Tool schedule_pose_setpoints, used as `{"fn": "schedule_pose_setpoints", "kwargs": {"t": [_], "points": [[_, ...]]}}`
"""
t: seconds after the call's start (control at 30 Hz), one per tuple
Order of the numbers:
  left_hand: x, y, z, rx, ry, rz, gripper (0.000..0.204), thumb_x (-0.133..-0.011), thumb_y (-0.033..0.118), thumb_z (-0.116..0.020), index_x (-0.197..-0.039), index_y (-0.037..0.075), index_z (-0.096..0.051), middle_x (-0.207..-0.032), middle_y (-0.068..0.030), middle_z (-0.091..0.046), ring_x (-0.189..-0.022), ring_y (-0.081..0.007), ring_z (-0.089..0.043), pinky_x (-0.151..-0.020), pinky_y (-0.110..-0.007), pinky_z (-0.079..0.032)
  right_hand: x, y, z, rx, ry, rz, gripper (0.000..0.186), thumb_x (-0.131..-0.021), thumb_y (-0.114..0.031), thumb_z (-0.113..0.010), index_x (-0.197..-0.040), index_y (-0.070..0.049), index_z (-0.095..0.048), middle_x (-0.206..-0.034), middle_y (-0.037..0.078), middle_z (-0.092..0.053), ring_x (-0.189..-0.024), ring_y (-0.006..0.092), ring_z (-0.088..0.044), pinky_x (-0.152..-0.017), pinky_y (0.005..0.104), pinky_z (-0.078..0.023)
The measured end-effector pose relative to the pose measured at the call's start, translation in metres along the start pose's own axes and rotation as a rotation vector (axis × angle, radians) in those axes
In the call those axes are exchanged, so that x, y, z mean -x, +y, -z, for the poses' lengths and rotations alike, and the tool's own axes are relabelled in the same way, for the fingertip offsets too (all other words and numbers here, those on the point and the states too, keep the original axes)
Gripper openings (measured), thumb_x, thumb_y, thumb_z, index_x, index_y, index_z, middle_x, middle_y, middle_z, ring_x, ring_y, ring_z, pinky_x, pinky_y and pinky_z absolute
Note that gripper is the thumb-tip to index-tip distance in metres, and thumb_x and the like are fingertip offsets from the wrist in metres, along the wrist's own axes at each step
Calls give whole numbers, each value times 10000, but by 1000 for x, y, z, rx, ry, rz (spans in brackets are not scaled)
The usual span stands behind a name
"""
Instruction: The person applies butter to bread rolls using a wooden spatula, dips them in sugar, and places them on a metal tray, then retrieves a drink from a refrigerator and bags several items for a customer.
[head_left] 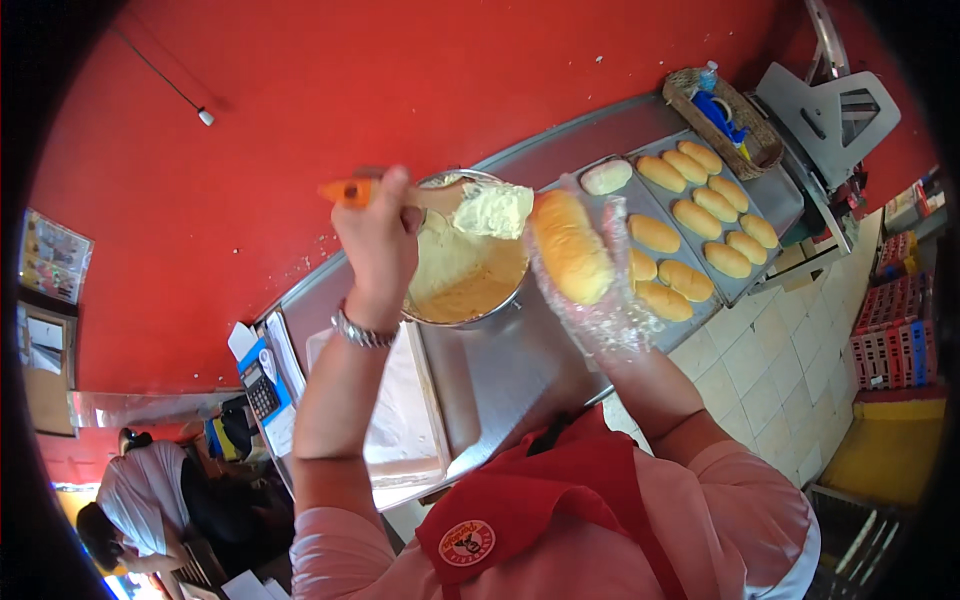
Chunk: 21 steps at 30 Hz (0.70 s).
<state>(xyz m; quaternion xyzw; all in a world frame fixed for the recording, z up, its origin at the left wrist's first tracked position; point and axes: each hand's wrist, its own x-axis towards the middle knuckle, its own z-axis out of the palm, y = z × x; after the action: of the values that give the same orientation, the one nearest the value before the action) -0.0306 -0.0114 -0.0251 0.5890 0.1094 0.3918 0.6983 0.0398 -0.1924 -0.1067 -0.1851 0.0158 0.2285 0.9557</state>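
Note:
My left hand (380, 240), with a metal watch on its wrist, grips the orange handle of a spatula (348, 191). A thick lump of pale cream (493, 211) covers the spatula's far end, close beside a long bread roll (573, 248). That golden roll lies in my right hand (612, 300), which wears a clear plastic glove. Below the spatula stands a round metal bowl (468, 324) with more cream (450, 265) inside, some smeared on its wall. Whether the roll is cut open cannot be seen.
Two metal trays (648, 202) carry several rolls (690, 280), one white-looking (606, 178). Beyond them are a wicker basket (765, 155) and a grey machine (830, 125). A pale tray (410, 400), calculator (262, 395) and papers lie left. Another person (150, 490) bends at lower left.

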Motion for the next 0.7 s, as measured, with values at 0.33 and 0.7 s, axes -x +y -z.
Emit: {"fn": "schedule_pose_setpoints", "kwargs": {"t": [0.33,0.7], "points": [[119,82,-7,-1123,-740,-533,202,-793,206,-723,-697,102,-580,-627,-29,-543,-576,-167,-564,-535,-283,-464,12,35,-21,-226,-287,-416,604,-948,-584,-431,-1332,-123,-505,-1252,102,-593,-1200,265,-536,-1045,445,-418],[161,8,29,-892,-516,-1001,149,-837,233,-642,-786,97,-608,-748,-40,-612,-688,-171,-610,-625,-323,-497,30,75,-13,-320,-394,-575,651,-925,-587,-482,-1363,-106,-471,-1334,110,-535,-1197,241,-536,-1085,431,-383]]}}
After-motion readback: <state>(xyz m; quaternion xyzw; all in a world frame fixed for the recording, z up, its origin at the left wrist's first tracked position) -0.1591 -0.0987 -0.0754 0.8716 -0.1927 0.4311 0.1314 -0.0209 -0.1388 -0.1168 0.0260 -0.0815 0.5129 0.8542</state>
